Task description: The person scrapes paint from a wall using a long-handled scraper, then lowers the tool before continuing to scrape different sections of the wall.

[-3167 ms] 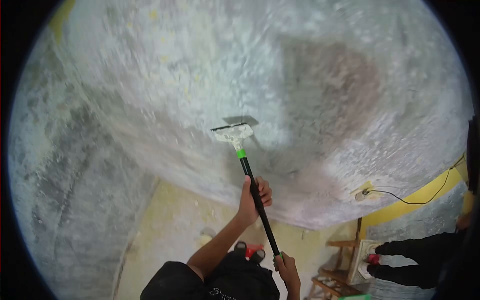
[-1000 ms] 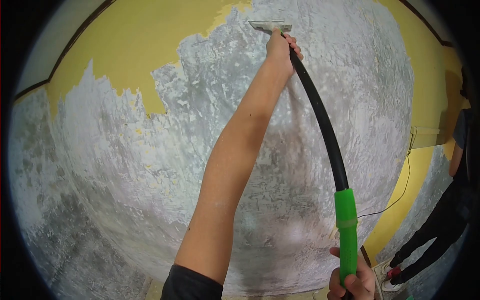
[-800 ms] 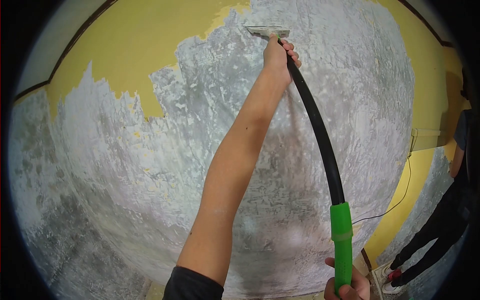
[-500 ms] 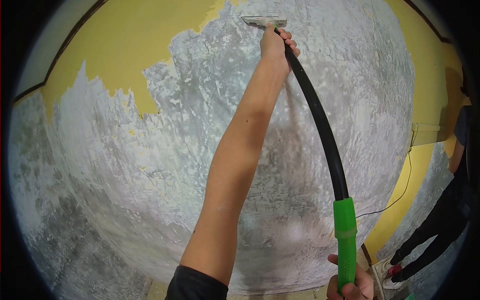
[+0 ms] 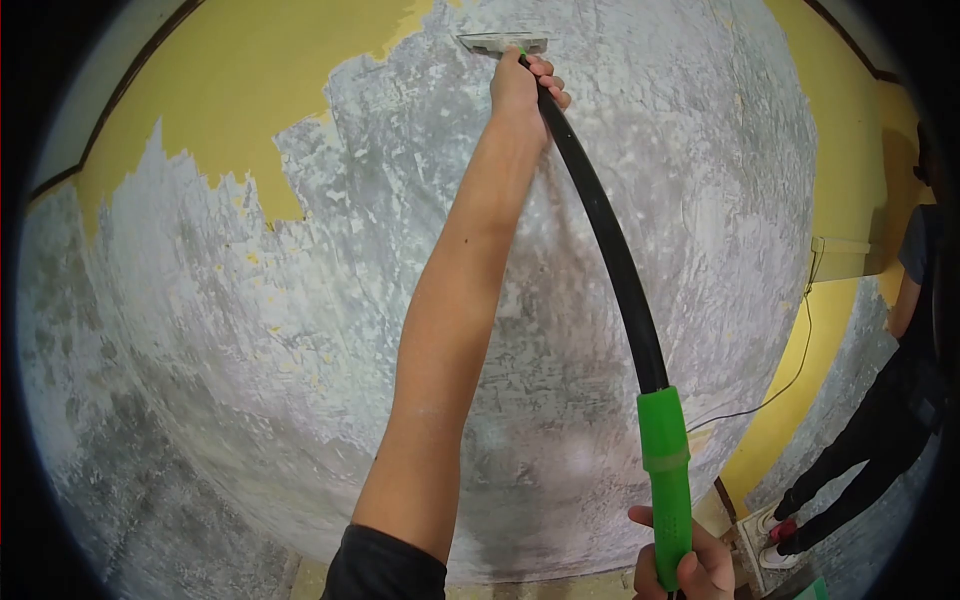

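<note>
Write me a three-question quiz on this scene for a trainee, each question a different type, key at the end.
1. Multiple choice: what does the right grip hold?
A) the cord
B) the green handle
C) a paint brush

2. True or false: yellow paint covers the entire wall.

3. Fill in the blank: the ____ grip is the one nearer the scraper head.

Key
1. B.
2. False; yellow paint shows at the upper left and along the right, but much of the wall is mottled grey.
3. Left; the left grip is closed around the black pole, just below the scraper head.
</note>
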{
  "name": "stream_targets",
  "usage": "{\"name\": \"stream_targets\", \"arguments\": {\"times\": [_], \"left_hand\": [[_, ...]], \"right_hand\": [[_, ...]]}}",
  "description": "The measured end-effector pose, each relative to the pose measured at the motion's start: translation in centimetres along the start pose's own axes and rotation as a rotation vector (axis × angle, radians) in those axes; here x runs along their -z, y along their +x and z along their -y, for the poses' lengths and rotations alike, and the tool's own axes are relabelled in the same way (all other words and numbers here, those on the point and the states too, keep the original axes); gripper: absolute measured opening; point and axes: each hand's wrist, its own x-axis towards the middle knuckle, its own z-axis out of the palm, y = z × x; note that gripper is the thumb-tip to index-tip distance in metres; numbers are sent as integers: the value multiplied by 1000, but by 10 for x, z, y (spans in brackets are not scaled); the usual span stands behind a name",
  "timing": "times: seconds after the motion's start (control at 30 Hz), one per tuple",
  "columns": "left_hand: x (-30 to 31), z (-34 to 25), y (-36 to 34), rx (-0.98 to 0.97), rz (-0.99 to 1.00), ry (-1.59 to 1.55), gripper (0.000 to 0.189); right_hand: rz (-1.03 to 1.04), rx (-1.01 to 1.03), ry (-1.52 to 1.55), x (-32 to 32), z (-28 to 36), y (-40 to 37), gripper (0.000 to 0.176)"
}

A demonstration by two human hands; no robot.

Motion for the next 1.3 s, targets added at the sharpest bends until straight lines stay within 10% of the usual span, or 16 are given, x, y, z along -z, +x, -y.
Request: {"name": "stream_targets", "arguments": {"times": [0.93,1.3], "left_hand": [[11,-14,-1,1,-70,449,31],[23,-13,6,-128,-122,662,34]], "right_hand": [[187,-9,366,23,-55,45,46],[554,-40,870,44,-107,37,72]]}}
